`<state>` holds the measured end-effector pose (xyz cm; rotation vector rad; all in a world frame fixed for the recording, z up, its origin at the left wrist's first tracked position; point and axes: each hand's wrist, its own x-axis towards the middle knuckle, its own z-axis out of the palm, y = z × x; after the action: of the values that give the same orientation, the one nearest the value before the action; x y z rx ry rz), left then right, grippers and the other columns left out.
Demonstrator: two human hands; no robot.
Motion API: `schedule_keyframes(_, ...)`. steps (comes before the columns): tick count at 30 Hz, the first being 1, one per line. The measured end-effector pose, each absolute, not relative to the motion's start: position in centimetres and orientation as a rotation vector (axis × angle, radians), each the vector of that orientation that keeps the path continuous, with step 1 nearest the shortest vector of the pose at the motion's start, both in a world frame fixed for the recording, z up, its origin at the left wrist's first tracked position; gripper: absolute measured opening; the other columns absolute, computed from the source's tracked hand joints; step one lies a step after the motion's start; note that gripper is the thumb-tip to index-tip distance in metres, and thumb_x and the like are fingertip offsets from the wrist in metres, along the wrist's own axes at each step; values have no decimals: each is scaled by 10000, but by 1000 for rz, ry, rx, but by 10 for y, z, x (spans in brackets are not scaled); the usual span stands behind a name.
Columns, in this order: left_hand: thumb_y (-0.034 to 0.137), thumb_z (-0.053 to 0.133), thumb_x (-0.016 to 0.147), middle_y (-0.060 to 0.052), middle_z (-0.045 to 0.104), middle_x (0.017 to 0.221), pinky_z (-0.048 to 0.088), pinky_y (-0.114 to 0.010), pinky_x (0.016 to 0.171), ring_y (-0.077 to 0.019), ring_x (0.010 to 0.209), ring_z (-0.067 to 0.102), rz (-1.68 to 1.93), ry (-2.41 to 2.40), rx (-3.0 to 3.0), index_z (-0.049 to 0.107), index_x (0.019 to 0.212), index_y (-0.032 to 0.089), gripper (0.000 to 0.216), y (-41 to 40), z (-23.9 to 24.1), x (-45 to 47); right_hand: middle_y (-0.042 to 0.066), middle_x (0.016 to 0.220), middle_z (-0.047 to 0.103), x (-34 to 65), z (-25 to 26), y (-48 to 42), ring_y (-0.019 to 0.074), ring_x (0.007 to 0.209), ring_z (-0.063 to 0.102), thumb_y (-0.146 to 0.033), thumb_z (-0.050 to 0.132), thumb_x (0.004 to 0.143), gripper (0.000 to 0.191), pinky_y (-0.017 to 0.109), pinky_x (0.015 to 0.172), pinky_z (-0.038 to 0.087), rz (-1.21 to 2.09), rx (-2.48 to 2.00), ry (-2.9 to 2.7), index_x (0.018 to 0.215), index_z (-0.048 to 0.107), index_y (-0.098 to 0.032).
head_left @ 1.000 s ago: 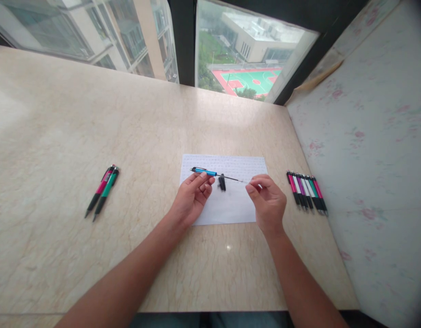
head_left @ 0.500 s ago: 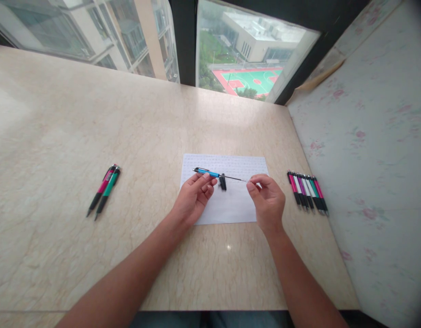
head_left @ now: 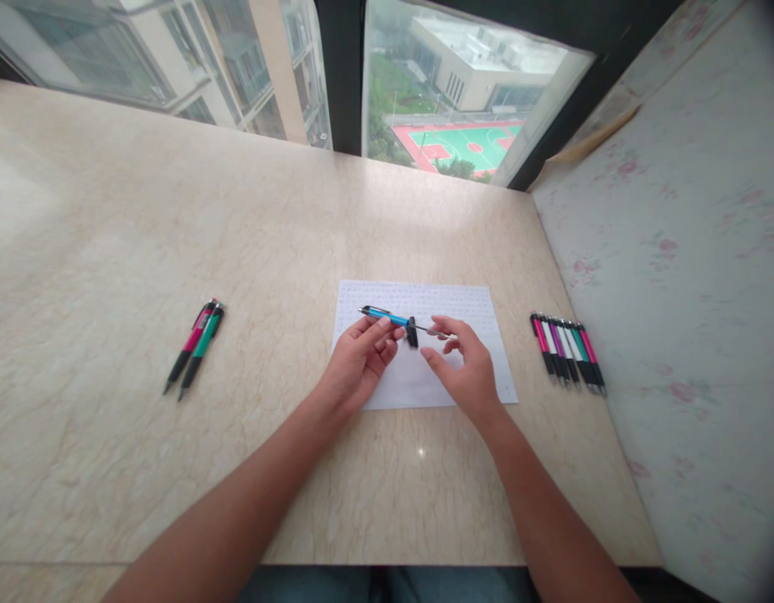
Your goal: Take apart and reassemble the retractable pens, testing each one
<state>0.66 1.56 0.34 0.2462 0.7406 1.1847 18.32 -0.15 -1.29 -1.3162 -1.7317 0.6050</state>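
Observation:
My left hand (head_left: 360, 356) pinches a blue pen barrel (head_left: 382, 316) over a sheet of white paper (head_left: 425, 301) with faint writing. A thin dark refill sticks out of the barrel toward the right. My right hand (head_left: 462, 368) hovers beside it with fingers loosely spread, its fingertips close to the refill's end. A small black pen part (head_left: 413, 334) lies on the paper between my hands.
Two pens, pink and green (head_left: 195, 346), lie at the left on the marble table (head_left: 141, 234). A row of several pens (head_left: 568, 350) lies at the right near the flowered wall (head_left: 676, 251). A window (head_left: 462, 100) runs along the far edge.
My right hand has moved left toward the barrel and its fingers have loosened from the pinch on the refill's end. The refill sits further inside the barrel. My left hand barely moved.

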Motion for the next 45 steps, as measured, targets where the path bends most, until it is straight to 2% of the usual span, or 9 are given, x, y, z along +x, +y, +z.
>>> schedule_keyframes(3, 127, 770, 737, -12, 642, 757, 502, -109, 591, -72, 713, 632, 1223, 752, 223, 656, 789, 115, 126, 19, 3, 4, 104, 1165, 622, 184, -19, 2, 263, 1077, 546, -219, 599, 866, 404, 445, 903, 482, 379, -1396, -2010, 1269, 579, -232)
schedule_keyframes(5, 126, 771, 735, -12, 644, 758, 509, -114, 601, -70, 708, 630, 1224, 751, 221, 658, 801, 113, 131, 19, 3, 3, 118, 1198, 600, 182, -21, 3, 278, 1089, 525, -218, 583, 870, 417, 461, 933, 454, 275, -1454, -2128, 1287, 585, -218)
schedule_keyframes(17, 141, 777, 730, -11, 652, 770, 508, -124, 593, -62, 673, 620, 1224, 764, 240, 648, 809, 115, 153, 21, 0, 3, 131, 1149, 583, 178, -20, 2, 295, 1047, 492, -314, 585, 888, 361, 443, 864, 423, 104, -1611, -2203, 1228, 634, -204)
schedule_keyframes(29, 147, 785, 718, -7, 636, 745, 502, -124, 590, -62, 666, 616, 1212, 773, 237, 648, 800, 120, 162, 20, -1, 4, 108, 976, 648, 178, -26, 3, 268, 927, 521, -208, 552, 889, 125, 412, 795, 453, -13, -1631, -2038, 897, 676, -205)
schedule_keyframes(32, 139, 777, 722, -12, 642, 759, 498, -124, 588, -59, 658, 609, 1218, 771, 227, 651, 802, 119, 151, 20, -1, 4, 101, 943, 674, 183, -25, 4, 253, 890, 563, -223, 561, 888, 114, 402, 764, 472, 58, -1640, -1909, 881, 673, -203)
schedule_keyframes(36, 140, 765, 734, -15, 643, 768, 486, -124, 577, -49, 635, 585, 1247, 774, 222, 646, 797, 121, 136, 21, 0, 3, 42, 820, 686, 195, -16, 5, 175, 705, 619, -300, 601, 885, 126, 326, 639, 508, 462, -1568, -1531, 912, 670, -197)
schedule_keyframes(38, 141, 760, 738, -10, 634, 753, 484, -122, 580, -49, 637, 583, 1262, 774, 215, 639, 786, 124, 131, 22, 1, 2, 25, 793, 669, 198, -9, 3, 160, 688, 626, -324, 645, 859, 137, 303, 613, 514, 578, -1472, -1372, 905, 668, -197)
schedule_keyframes(45, 151, 774, 725, -6, 634, 765, 478, -113, 576, -55, 674, 601, 1303, 765, 203, 625, 756, 128, 153, 23, 2, 0, 19, 790, 606, 192, 12, -4, 150, 724, 587, -259, 656, 851, 51, 291, 614, 492, 452, -1193, -1293, 858, 656, -209)
